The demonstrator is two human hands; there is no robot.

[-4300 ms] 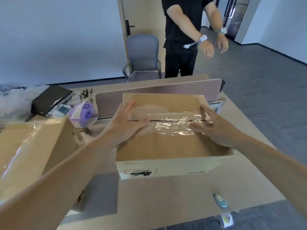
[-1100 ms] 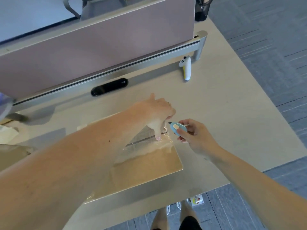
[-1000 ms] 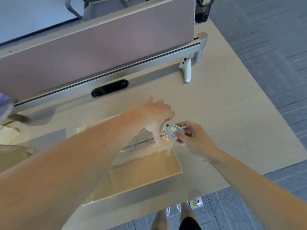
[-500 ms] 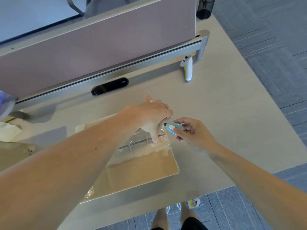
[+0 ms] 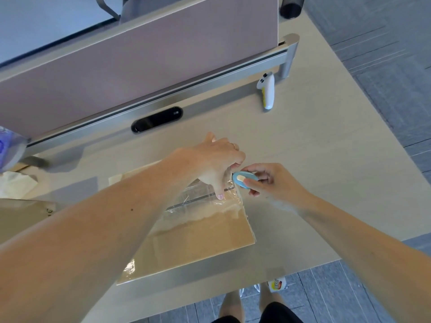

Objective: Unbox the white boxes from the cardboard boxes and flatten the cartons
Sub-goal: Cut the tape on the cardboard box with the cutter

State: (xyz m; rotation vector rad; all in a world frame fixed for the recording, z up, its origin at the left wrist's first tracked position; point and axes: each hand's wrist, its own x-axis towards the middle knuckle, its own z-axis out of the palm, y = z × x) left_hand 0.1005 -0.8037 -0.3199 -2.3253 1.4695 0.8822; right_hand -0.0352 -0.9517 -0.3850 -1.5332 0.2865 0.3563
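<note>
Grip, right hand: fingers and thumb clamped on the blue cutter, its tip pointing left.
Grip, left hand: one fingertip presses the tape just beside the cutter. The other fingers bend over the box's right end, and I cannot tell if they clamp it.
Taped seam: begins at the cutter's tip and runs away to the left along the box top.
Cardboard box: still taped, on the surface by its near edge.
Judgement: the cut probably goes leftward, and the pressing finger stands in that path.

left hand presses taped seam of cardboard box | right hand pinches blue cutter at seam end
</note>
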